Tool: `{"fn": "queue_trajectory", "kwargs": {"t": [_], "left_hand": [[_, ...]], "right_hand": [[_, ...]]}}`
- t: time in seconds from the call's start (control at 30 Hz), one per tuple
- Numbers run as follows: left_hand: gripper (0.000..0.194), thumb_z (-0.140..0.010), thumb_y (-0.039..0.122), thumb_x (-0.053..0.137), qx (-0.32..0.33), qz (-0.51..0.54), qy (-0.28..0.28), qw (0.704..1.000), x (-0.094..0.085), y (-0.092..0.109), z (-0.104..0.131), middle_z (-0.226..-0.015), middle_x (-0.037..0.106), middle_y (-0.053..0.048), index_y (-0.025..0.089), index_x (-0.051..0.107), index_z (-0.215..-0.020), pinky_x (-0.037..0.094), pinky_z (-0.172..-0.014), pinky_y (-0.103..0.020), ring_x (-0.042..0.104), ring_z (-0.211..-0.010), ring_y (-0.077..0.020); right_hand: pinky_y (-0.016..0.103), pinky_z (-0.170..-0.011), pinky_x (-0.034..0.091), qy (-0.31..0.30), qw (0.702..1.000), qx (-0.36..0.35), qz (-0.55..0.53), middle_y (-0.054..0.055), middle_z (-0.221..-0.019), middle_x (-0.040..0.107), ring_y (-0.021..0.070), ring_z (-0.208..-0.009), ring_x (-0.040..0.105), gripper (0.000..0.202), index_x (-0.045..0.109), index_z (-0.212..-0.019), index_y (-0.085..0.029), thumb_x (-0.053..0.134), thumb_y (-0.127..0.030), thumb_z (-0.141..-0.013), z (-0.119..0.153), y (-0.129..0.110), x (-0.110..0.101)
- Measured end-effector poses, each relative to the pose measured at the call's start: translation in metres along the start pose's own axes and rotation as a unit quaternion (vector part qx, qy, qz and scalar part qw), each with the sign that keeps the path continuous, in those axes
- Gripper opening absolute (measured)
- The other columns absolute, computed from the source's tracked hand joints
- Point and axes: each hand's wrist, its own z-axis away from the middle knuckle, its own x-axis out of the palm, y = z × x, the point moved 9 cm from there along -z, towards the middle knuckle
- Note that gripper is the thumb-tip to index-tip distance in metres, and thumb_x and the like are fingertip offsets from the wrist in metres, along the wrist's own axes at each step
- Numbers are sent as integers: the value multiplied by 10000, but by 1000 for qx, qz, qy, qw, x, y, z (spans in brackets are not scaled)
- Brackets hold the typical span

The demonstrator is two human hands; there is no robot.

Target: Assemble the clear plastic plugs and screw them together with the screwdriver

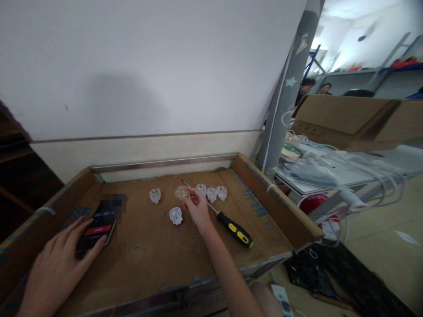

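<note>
My left hand is around a dark phone at the left of the cardboard-lined tray, thumb on one edge and fingers on the other. Pinched in my right hand is a clear round plastic piece with gold-coloured contacts. Just below it lies a white plug part, with a small screw to its left. One clear plug piece sits further left, and several more are grouped right of my right hand. A yellow-and-black screwdriver lies diagonally, its shaft passing behind my right hand.
Raised cardboard sides border the tray. Behind it stands a pale wall. At the right are a grey post, a table with cables and a cardboard box, black bags on the floor, and two people in the distance.
</note>
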Motion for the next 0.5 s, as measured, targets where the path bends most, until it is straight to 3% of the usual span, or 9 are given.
{"fn": "queue_trajectory", "kwargs": {"t": [0.1, 0.23, 0.37, 0.43, 0.5], "left_hand": [[506, -840, 546, 385, 40, 38, 6, 998, -3, 33, -11, -1283, 518, -69, 286, 412, -1274, 405, -965, -497, 497, -1153, -304], [480, -858, 481, 443, 149, 135, -20, 979, 5, 118, -31, -1254, 551, -80, 243, 448, -1275, 397, -972, -442, 520, -1131, -266], [453, -864, 425, 485, 156, 201, -26, 967, 23, 185, -59, -1145, 620, -80, 224, 466, -1270, 437, -904, -405, 557, -1055, -247], [373, -883, 381, 468, 134, 242, -8, 961, 30, 198, -71, -1083, 641, -74, 213, 514, -1213, 438, -897, -395, 572, -1013, -234], [294, -895, 353, 453, 104, 282, 12, 954, 37, 198, -79, -1031, 646, -69, 206, 571, -1120, 446, -880, -377, 579, -980, -219]], "right_hand": [[239, -526, 419, -12, 1000, 4, -7, 23, -836, 618, 105, -581, 511, 350, 641, -949, -188, 613, -312, -622, 0, 2, 2], [249, -526, 442, -27, 999, 23, -27, 32, -895, 636, 100, -554, 527, 409, 631, -1004, -205, 651, -351, -622, 0, 9, 6], [271, -590, 473, -42, 997, 40, -51, 26, -833, 662, 123, -603, 557, 387, 663, -943, -203, 689, -360, -591, -1, 12, 7], [281, -624, 484, -48, 996, 48, -63, 23, -827, 672, 136, -646, 575, 358, 677, -895, -206, 711, -347, -568, -1, 13, 8], [284, -642, 488, -52, 994, 57, -75, 19, -836, 679, 142, -672, 585, 340, 683, -868, -210, 728, -319, -549, -1, 14, 9]]}}
